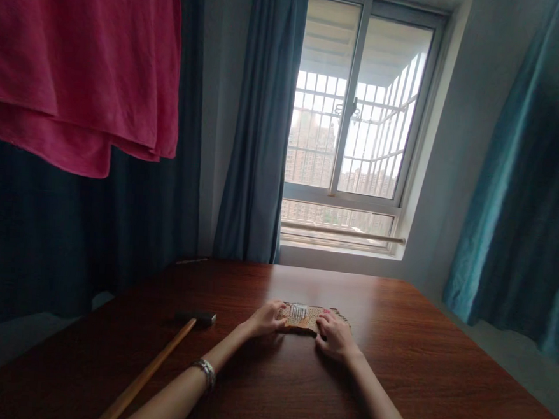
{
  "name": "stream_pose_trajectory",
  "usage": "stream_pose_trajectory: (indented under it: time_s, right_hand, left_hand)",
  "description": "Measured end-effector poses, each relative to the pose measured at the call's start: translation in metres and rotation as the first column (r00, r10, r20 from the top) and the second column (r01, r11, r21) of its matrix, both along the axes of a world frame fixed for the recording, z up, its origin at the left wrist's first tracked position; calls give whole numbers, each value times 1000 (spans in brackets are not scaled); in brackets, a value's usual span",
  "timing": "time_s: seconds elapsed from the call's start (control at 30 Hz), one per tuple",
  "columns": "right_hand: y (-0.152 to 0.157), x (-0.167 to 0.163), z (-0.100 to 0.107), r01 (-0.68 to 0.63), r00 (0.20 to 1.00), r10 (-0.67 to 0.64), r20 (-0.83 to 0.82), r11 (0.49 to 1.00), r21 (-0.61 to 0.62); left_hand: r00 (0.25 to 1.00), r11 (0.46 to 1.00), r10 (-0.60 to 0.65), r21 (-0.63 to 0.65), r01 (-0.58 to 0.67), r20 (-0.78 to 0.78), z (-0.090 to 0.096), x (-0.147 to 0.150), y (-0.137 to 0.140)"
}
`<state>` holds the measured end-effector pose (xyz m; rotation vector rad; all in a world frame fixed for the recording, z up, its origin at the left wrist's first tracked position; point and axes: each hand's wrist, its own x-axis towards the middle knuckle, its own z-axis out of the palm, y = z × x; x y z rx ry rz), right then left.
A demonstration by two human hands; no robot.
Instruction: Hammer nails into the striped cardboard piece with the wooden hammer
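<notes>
A tan, speckled, flat slab (306, 321), material hard to tell, is partly hidden by the outstretched left hand (268, 318) and right hand (334, 336) grasping its sides

This looks like a room in a home, most likely a flat. Long dark-blue cloth curtains (261, 125) hang beside a sliding window with a pale frame (339, 99), and a bright pink cloth (83, 62) hangs at the upper left, like household laundry or a towel. Outside the glass, a cage of thin metal bars (380, 121) encloses the opening, with tall multi-storey buildings (310, 149) beyond. The plain pale-grey wall (481, 58) and glossy reddish-brown wood-grain counter (422, 366) also suit a domestic room.
</notes>
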<state>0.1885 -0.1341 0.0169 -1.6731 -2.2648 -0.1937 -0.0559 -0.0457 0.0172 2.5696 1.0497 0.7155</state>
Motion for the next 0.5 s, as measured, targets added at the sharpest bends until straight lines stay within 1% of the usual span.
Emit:
stream_pose_trajectory:
  time_s: [0.07,0.1,0.13,0.17,0.2,0.23,0.3,0.37,0.5]
  right_hand:
    - [1,0,0,5,1000,-5,-17,1000,7]
    - [1,0,0,8,1000,-8,-26,1000,12]
    - [1,0,-1,12,999,-12,-37,1000,21]
    - [1,0,-3,18,999,-17,-48,999,31]
    - [1,-1,-4,25,998,-22,-60,999,42]
    - [1,-1,-6,32,997,-28,-71,998,55]
    - [2,-2,-11,45,995,-37,-92,996,77]
    - [2,-2,-14,52,993,-42,-109,994,94]
    - [3,-1,-18,54,989,-36,-141,991,120]
  left_hand:
    - [995,990,73,-127,-65,62,1,5,14]
    - [991,967,122,-231,-109,46,3,9,21]
    - [987,931,159,-333,-152,-6,4,13,29]
    - [981,894,176,-406,-192,-76,6,18,36]
    - [975,868,176,-445,-220,-139,9,23,42]
    - [968,861,176,-448,-240,-180,11,28,48]
    - [963,868,170,-431,-247,-209,17,37,57]
    - [966,875,157,-423,-233,-207,21,45,64]
    - [973,873,115,-447,-196,-202,25,54,74]
